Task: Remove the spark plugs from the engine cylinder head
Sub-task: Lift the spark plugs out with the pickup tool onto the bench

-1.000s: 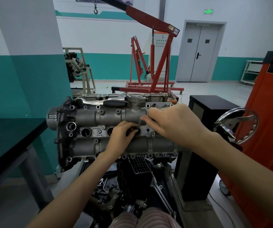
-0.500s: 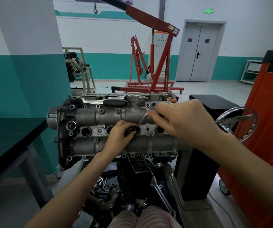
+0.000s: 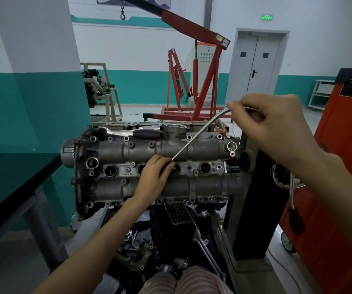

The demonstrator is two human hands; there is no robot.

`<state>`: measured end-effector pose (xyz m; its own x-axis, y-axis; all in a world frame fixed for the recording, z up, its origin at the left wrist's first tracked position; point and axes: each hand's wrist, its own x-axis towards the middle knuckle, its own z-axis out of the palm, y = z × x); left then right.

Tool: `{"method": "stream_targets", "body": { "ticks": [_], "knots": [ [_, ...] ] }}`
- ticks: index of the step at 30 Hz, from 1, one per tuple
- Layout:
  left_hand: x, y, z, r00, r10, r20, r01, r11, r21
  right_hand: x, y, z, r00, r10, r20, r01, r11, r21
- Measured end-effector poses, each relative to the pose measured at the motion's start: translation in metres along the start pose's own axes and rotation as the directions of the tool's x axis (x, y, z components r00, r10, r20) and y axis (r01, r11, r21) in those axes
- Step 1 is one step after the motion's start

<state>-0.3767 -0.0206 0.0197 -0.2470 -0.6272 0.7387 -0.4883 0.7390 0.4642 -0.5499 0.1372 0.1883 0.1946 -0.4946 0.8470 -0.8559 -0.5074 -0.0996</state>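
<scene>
The grey cylinder head (image 3: 204, 185) lies across the middle of the view with a row of round spark plug wells. My right hand (image 3: 270, 122) is raised above and right of it, pinching a flexible silver rod (image 3: 194, 139) that runs down to the third well (image 3: 176, 168). My left hand (image 3: 152, 177) rests on the head at that well, fingertips pinching the rod's lower end. No spark plug is visible; the rod's tip is hidden by my fingers. The rod's far end loops down at the right to a black handle (image 3: 296, 219).
A black-handled tool (image 3: 148, 134) lies on top of the head. A dark table (image 3: 11, 181) stands at the left, a black stand (image 3: 253, 204) and an orange cabinet (image 3: 340, 166) at the right. A red engine crane (image 3: 192, 85) is behind. Loose parts lie below.
My right hand has risen up and to the right, drawing a long stretch of the silver rod out of the third well. My left hand stays at the well.
</scene>
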Motion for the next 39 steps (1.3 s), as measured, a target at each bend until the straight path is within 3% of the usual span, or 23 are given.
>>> {"method": "stream_targets", "body": {
  "ticks": [3, 8, 12, 15, 18, 21, 23, 25, 28, 32, 35, 39],
  "knots": [
    [-0.003, -0.002, -0.003, 0.999, 0.034, -0.003, -0.034, 0.997, -0.068, -0.001, 0.011, -0.002, 0.992, 0.113, -0.053, -0.109, 0.992, 0.067],
    [-0.005, -0.003, -0.001, 0.996, 0.018, -0.083, -0.027, 0.994, -0.105, -0.001, 0.038, -0.006, 0.942, 0.334, -0.023, -0.330, 0.938, 0.108],
    [0.005, 0.003, -0.011, 0.974, -0.088, -0.208, 0.042, 0.975, -0.219, 0.001, 0.064, -0.005, 0.873, 0.488, -0.004, -0.480, 0.859, 0.176],
    [0.015, 0.007, -0.027, 0.974, -0.130, -0.185, 0.064, 0.943, -0.326, -0.001, 0.076, 0.004, 0.826, 0.549, 0.128, -0.564, 0.799, 0.208],
    [0.020, 0.003, -0.044, 0.983, -0.173, -0.059, 0.127, 0.880, -0.459, -0.006, 0.083, 0.013, 0.767, 0.546, 0.337, -0.638, 0.702, 0.317],
    [0.022, -0.001, -0.058, 0.981, -0.194, -0.010, 0.161, 0.844, -0.512, -0.011, 0.089, 0.021, 0.711, 0.453, 0.537, -0.693, 0.579, 0.429],
    [0.022, -0.003, -0.063, 0.970, -0.242, 0.003, 0.203, 0.806, -0.557, -0.014, 0.091, 0.029, 0.711, 0.406, 0.575, -0.695, 0.530, 0.486],
    [0.022, -0.003, -0.067, 0.936, -0.349, 0.042, 0.288, 0.691, -0.663, -0.015, 0.092, 0.035, 0.734, 0.390, 0.556, -0.676, 0.499, 0.542],
    [0.025, -0.006, -0.079, 0.852, -0.508, 0.125, 0.358, 0.391, -0.848, -0.012, 0.090, 0.040, 0.749, 0.418, 0.514, -0.662, 0.433, 0.612],
    [0.029, -0.014, -0.102, 0.769, -0.579, 0.271, 0.417, 0.131, -0.900, -0.005, 0.077, 0.045, 0.729, 0.402, 0.554, -0.674, 0.281, 0.683],
    [0.027, -0.016, -0.119, 0.679, -0.623, 0.388, 0.536, 0.060, -0.842, 0.003, 0.061, 0.051, 0.706, 0.361, 0.610, -0.697, 0.198, 0.689],
    [0.021, -0.018, -0.153, 0.631, -0.636, 0.444, 0.599, 0.036, -0.800, 0.012, 0.036, 0.060, 0.724, 0.306, 0.618, -0.686, 0.223, 0.693]
  ]
}}
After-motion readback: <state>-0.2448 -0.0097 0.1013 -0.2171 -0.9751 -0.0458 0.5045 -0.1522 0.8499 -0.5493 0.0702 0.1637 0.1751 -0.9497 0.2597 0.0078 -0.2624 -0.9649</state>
